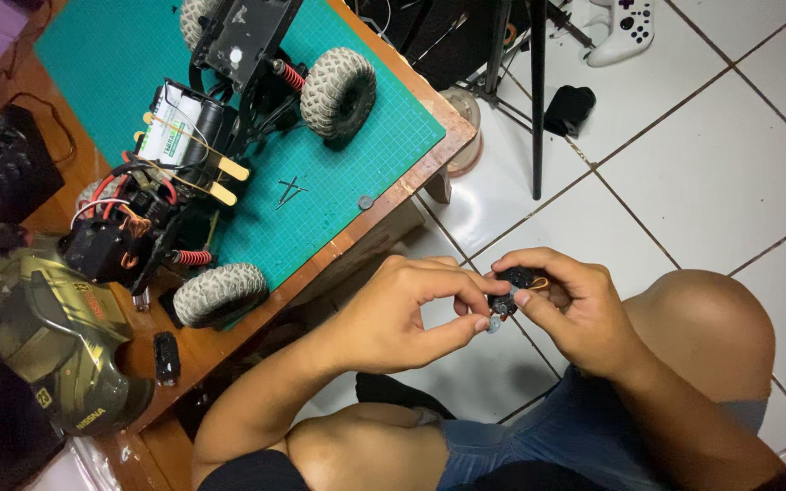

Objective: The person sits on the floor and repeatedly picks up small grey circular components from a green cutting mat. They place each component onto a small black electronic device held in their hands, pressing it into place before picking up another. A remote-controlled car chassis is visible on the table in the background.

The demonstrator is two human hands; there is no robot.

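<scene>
Both hands meet over the white tiled floor (684, 173), just off the edge of the tabletop (357, 238). The right hand (575, 314) is curled closed around one small black part (516, 289), with an orange wire looping at its side, held between thumb and fingers. The left hand (402, 314) is pinched nearly closed, thumb and forefinger tips touching the lower end of that same part, where a tiny pale bit shows; what that bit is cannot be told. On the tabletop lies one green cutting mat (111, 55), and on it one stripped model crawler chassis (188, 155) with three knobby tyres in view, two red coil springs and one battery pack strapped on with bands. Beside the chassis on the mat lie a few thin metal pins (289, 191) and one small dark disc (366, 202). One olive-green model car body (52, 341) sits at the tabletop's near left end. On the floor farther off stand black tripod legs (537, 100), with one white game controller (623, 30) beyond.
</scene>
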